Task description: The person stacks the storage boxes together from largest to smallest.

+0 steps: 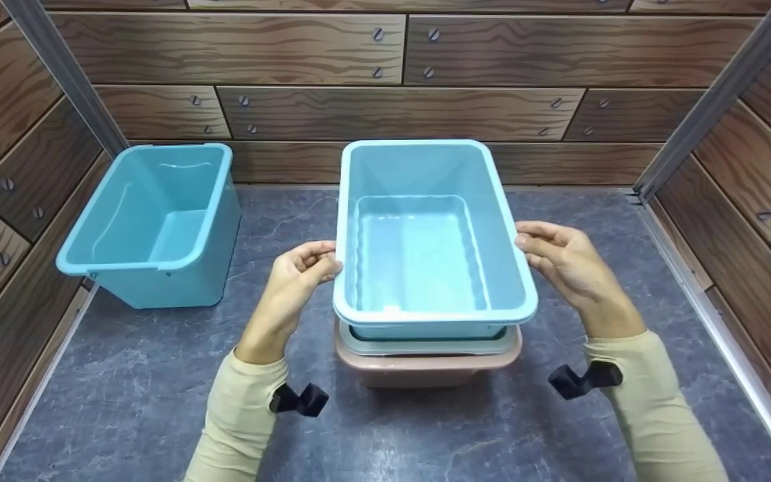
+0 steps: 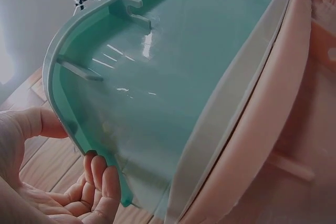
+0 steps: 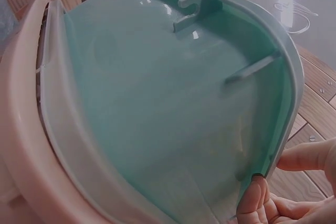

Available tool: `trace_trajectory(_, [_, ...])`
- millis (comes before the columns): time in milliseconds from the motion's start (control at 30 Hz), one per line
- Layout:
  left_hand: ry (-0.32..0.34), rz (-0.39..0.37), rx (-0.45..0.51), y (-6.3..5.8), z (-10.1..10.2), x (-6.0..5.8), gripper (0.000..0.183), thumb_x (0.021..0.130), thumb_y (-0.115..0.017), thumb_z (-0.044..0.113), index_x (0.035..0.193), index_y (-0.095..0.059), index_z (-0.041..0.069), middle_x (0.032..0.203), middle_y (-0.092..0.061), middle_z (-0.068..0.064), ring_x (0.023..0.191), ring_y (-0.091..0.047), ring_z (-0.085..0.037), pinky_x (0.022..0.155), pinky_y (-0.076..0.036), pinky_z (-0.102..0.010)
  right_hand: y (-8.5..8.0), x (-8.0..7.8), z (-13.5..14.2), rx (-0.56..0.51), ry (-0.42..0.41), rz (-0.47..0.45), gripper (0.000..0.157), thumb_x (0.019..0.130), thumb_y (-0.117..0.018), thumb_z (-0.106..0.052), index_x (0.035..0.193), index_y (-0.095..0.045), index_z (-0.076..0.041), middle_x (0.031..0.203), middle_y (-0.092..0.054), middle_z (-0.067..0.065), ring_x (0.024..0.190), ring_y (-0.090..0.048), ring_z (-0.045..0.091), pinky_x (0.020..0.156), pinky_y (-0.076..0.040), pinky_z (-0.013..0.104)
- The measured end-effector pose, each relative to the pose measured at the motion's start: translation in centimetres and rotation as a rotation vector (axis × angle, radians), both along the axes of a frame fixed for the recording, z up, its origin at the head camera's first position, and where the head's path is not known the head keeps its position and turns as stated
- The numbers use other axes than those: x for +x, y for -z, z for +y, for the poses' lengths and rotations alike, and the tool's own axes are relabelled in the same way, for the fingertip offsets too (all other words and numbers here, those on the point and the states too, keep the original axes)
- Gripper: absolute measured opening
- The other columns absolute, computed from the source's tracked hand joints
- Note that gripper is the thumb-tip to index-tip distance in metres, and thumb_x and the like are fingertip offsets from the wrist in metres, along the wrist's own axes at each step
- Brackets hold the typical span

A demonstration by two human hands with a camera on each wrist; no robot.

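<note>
In the head view a light blue bin [image 1: 419,261] stands partly inside a stack, its rim well above a pale grey-green bin [image 1: 425,347] and a pink bin [image 1: 419,378] below. My left hand [image 1: 295,288] pinches the blue bin's left rim between thumb and fingers. On the opposite rim, my right hand [image 1: 569,268] pinches the edge the same way. Both wrist views show the blue bin's outer wall [image 2: 168,72] rising out of the paler rim, with fingertips [image 3: 254,195] curled under its lip. Nothing lies inside the blue bin.
A second blue bin [image 1: 151,241] stands at the left, near the wood-patterned side wall [image 1: 4,221]. Dark grey marbled flooring [image 1: 124,402] lies under everything. A wood-patterned wall [image 1: 399,114] closes off the back, and a metal rail [image 1: 727,335] runs along the right.
</note>
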State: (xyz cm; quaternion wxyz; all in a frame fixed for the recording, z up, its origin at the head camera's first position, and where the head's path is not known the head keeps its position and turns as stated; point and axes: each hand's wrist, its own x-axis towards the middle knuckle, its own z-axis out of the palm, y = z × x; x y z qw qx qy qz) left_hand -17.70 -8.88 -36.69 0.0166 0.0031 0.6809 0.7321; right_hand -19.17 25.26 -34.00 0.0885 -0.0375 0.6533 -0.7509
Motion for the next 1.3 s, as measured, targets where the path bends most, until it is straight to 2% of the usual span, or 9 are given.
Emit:
trace_trajectory(833, [-0.003, -0.036, -0.020, 0.4, 0.0, 0.0, 0.037, 0.082, -0.053, -0.001, 0.116, -0.058, -0.012, 0.087, -0.062, -0.001, 0.077, -0.058, -0.006, 0.075, -0.052, -0.017, 0.7, -0.1, 0.1, 0.031, -0.011, -0.014, 0.019, 0.093, -0.056, -0.002, 0.097, -0.067, -0.017, 0.094, -0.071, -0.006, 0.086, -0.067, 0.005, 0.080, -0.056, 0.017])
trace_trajectory(1100, [-0.003, -0.046, -0.032, 0.5, 0.1, 0.0, 0.036, 0.081, -0.054, -0.001, 0.116, -0.059, -0.011, 0.087, -0.062, -0.001, 0.077, -0.059, -0.006, 0.080, -0.053, -0.022, 0.8, -0.1, 0.2, 0.027, -0.013, -0.026, 0.018, 0.093, -0.056, -0.002, 0.097, -0.066, -0.016, 0.094, -0.071, -0.006, 0.087, -0.066, 0.006, 0.081, -0.056, 0.017])
trace_trajectory(1300, [0.000, -0.048, -0.033, 0.7, 0.0, 0.0, 0.036, 0.081, -0.054, -0.001, 0.115, -0.060, -0.011, 0.087, -0.063, -0.002, 0.077, -0.059, -0.006, 0.077, -0.052, -0.020, 1.1, -0.1, 0.3, 0.023, -0.023, -0.013, 0.019, 0.094, -0.054, 0.000, 0.098, -0.066, -0.015, 0.095, -0.071, -0.005, 0.086, -0.067, 0.006, 0.080, -0.056, 0.017])
